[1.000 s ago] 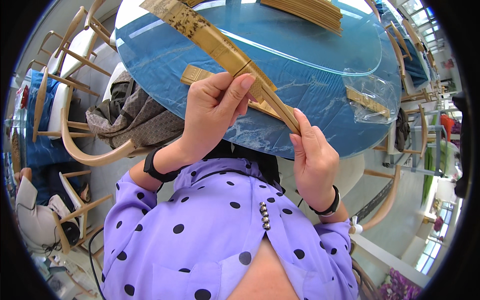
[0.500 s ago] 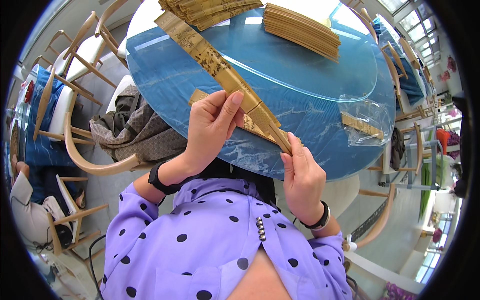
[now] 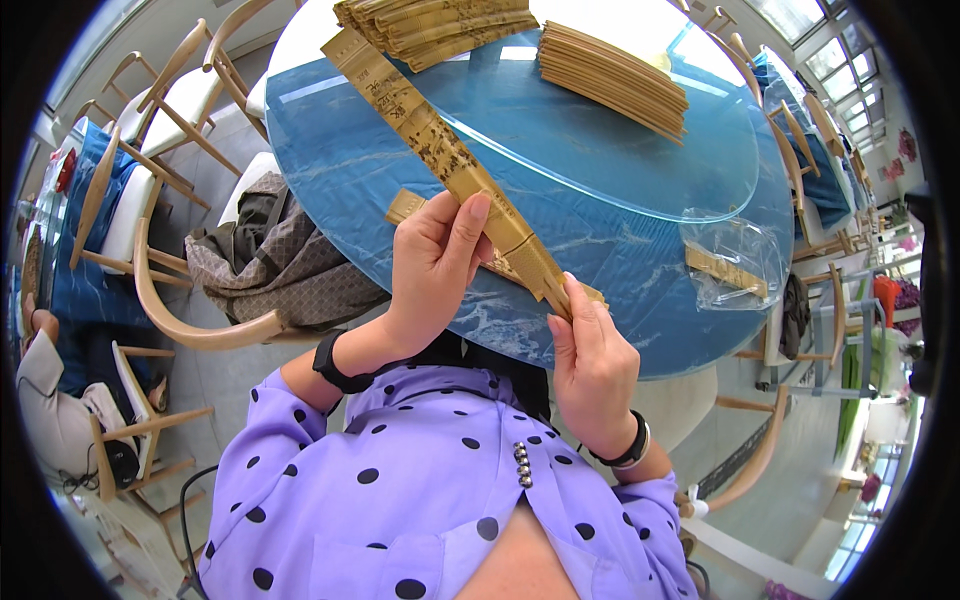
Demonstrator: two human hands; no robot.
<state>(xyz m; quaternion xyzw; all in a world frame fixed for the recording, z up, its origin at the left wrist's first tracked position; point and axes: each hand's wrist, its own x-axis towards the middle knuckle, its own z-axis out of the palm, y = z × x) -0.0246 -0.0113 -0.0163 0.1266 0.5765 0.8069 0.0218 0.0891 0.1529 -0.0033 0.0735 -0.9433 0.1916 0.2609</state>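
Observation:
A long gold paper chopstick sleeve (image 3: 425, 130), printed with dark marks and a leafy pattern, slants over the table from upper left to lower right. My left hand (image 3: 440, 255) pinches it at about the middle, thumb on top. At its lower end my right hand (image 3: 595, 360) has thumb and fingers closed; the brown chopsticks there are mostly hidden by the sleeve and fingertips. Beneath my left hand another gold sleeve (image 3: 404, 206) lies on the table, partly covered.
On the round blue marble-patterned table (image 3: 330, 170) is a raised glass disc (image 3: 640, 170). Gold sleeves (image 3: 440, 30) are piled at the back, beside stacked brown chopsticks (image 3: 612, 82). A clear plastic bag (image 3: 735, 262) lies right. A patterned bag (image 3: 280, 260) sits on a chair, left.
The brown chopsticks that stuck out of the sleeve's lower end now show far less. My right hand has moved slightly left, closer to the sleeve; my left hand still pinches its middle.

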